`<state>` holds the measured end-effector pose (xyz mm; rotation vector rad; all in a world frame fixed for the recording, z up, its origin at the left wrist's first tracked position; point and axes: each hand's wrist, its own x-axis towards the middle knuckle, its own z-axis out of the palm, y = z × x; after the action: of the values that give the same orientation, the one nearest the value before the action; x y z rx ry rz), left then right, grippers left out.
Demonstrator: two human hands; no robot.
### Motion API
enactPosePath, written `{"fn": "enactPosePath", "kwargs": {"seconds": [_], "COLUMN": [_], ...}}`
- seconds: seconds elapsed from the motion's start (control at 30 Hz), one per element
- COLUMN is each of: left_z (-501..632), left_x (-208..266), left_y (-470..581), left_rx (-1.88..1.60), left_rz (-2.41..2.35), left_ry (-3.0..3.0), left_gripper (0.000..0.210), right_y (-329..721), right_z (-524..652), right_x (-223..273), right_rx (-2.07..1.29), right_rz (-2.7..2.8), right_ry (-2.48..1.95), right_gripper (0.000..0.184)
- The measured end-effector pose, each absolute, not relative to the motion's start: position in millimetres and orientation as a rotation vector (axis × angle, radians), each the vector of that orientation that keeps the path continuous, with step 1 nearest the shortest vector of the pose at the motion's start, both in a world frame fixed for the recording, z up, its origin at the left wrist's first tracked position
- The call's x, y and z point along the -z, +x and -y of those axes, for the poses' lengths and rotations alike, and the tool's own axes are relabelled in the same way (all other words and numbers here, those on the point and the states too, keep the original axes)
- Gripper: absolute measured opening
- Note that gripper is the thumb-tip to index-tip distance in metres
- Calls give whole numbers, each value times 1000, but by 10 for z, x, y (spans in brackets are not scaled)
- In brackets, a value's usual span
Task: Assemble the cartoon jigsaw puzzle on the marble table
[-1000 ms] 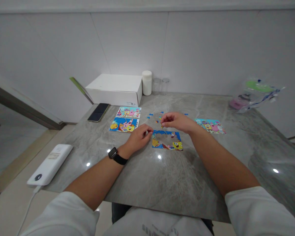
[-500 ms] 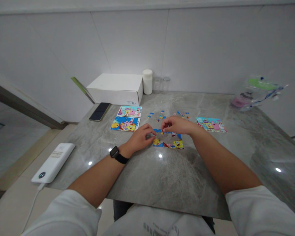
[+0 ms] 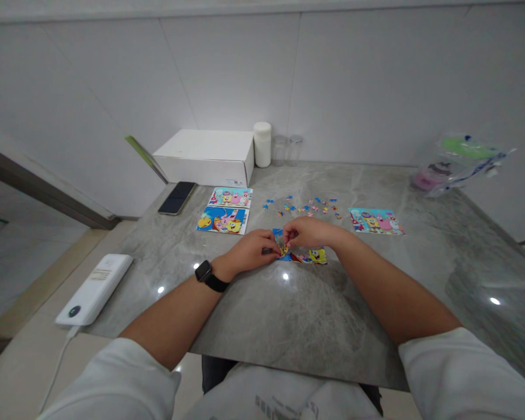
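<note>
A partly assembled cartoon jigsaw puzzle lies flat on the grey marbled table, with a gap in its middle. Its left part is covered by my fingers. My left hand, a black watch on its wrist, has thumb and forefinger closed in on the puzzle's left edge. From above, my right hand pinches a small yellowish puzzle piece over the left side of the puzzle; its fingertips partly hide the piece. Behind the hands, several loose puzzle pieces are scattered on the tabletop.
Cartoon picture cards lie at left, another card at right. A phone, white box, white bottle and two glasses stand or lie farther back. A power bank sits left; a plastic bag right.
My right hand has moved down and slightly left with the puzzle piece, towards my left fingertips. The left hand has shifted slightly downward, and its fingers have drawn closer together.
</note>
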<state>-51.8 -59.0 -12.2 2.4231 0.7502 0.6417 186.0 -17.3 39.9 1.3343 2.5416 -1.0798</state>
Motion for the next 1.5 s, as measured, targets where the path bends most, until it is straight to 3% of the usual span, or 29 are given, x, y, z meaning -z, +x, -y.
{"fn": "enactPosePath", "kwargs": {"seconds": [1.5], "left_z": [620], "left_x": [57], "left_y": [-494], "left_rx": [-630], "left_rz": [-697], "left_ry": [2450], "left_gripper": [17], "right_y": [1636], "right_z": [337], "right_x": [-440], "right_rx": [716], "right_rz": [-2537], "right_ry": [1426], "right_gripper": [13]}}
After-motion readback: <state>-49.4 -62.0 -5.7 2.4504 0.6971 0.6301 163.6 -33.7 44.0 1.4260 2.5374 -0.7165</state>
